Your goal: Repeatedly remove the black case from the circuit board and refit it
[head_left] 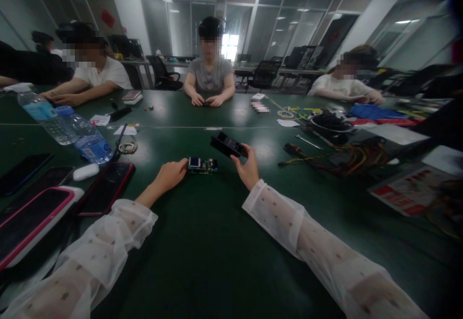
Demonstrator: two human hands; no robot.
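My left hand [174,173] grips the left end of a small green circuit board [205,166], which carries a little screen near that end. Its fingers are closed at the board's edge. To the right, my right hand [248,166] pinches a black plastic casing [227,144] between thumb and fingers, tilted and held a little above the table. The casing and the board are apart. What lies inside the casing is too dark to make out.
At left stand two water bottles [85,136], with a red-edged phone [106,189], several other phones and a white case [86,172]. Tangled wires [318,162] and a metal tool [309,141] lie right. Several people sit around the green table [202,251].
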